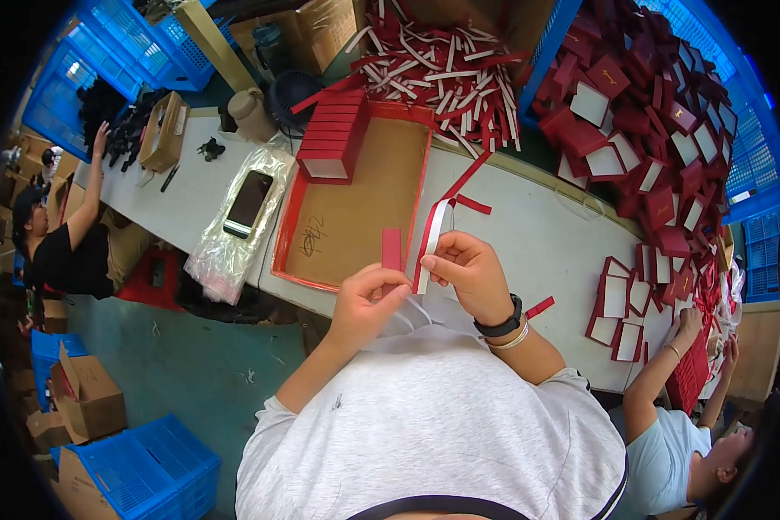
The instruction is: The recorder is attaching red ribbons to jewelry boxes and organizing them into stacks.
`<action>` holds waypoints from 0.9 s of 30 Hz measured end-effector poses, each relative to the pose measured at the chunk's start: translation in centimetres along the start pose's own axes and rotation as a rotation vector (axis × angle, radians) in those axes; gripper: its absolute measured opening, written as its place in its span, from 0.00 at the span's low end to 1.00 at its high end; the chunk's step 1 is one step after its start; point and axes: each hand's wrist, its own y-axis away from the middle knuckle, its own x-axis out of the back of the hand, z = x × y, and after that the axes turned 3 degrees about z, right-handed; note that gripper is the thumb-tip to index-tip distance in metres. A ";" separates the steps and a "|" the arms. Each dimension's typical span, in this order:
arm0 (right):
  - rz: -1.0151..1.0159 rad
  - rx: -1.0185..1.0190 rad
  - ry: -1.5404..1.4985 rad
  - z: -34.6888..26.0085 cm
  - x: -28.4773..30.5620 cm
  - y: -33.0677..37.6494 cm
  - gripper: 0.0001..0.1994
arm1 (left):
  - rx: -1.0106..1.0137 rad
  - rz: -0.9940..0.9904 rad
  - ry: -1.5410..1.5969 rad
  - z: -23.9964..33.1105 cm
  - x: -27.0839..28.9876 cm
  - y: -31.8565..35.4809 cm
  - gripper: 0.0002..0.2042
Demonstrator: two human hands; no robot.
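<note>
The fingers of the right hand (pixel 468 273), near the center of the frame, are pinched together on a red-and-white strip (pixel 432 238), thumb against forefinger along its white part. The strip runs upright, its lower end hanging between the hands. The left hand (pixel 368 299), just left of it, has its thumb and forefinger curled close together; a short red piece (pixel 392 249) rises directly above them, but I cannot tell whether they grip it. Thin white curls (pixel 418 314) show beneath the hands.

Behind the left hand, a cardboard tray (pixel 364 212) with an orange-red rim lies on the white desk (pixel 529 251), bearing a dark red stack (pixel 331 139) at its top. Left of the tray, a phone (pixel 249 204) rests on clear plastic (pixel 217 256). A tangle of red and white strips (pixel 446 74) fills the top center of the frame, and dark red boxes (pixel 633 121) heap up at the upper right. One co-worker (pixel 667 451) reaches over the desk at the lower right; another (pixel 69 247) stretches an arm upward at the left edge.
</note>
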 end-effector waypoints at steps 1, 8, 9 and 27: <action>-0.008 -0.008 0.022 0.0 0.1 0.0 0.06 | 0.023 -0.001 0.018 0.1 -0.1 0.0 0.04; -0.031 0.023 0.063 0.3 -0.9 0.2 0.07 | 0.115 -0.038 0.053 0.8 -0.2 0.5 0.04; -0.016 0.046 0.066 0.4 -1.1 0.2 0.07 | 0.104 -0.032 -0.013 0.7 -0.2 0.5 0.04; 0.003 0.738 0.979 -0.4 -2.6 2.0 0.06 | -0.170 0.327 -0.325 0.5 -0.5 1.0 0.03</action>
